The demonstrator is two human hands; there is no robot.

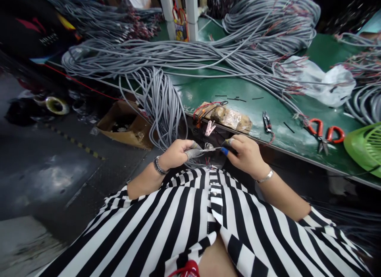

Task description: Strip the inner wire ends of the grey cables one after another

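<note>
My left hand (177, 153) is closed, pinching a cable end (209, 150) between thumb and forefinger, whose tips have grey wraps. Across from it, my right hand (247, 154) pinches the far tip of the same thin end; its thumb has a blue wrap. The end looks pale and is stretched level between the two hands, over my lap. What exactly lies under the right fingertips is too small to make out. Just beyond the hands, a pink clip (210, 128) sits at the table edge, near a taped brown block (233, 117) with orange and black leads.
Grey cable bundles (143, 54) cover the back of the green table (202, 88), one hanging over its front edge. To the right lie small cutters (267, 122), orange-handled scissors (323, 134), a green basket (364, 148) and a plastic bag (324, 84). A cardboard box (127, 126) stands lower left.
</note>
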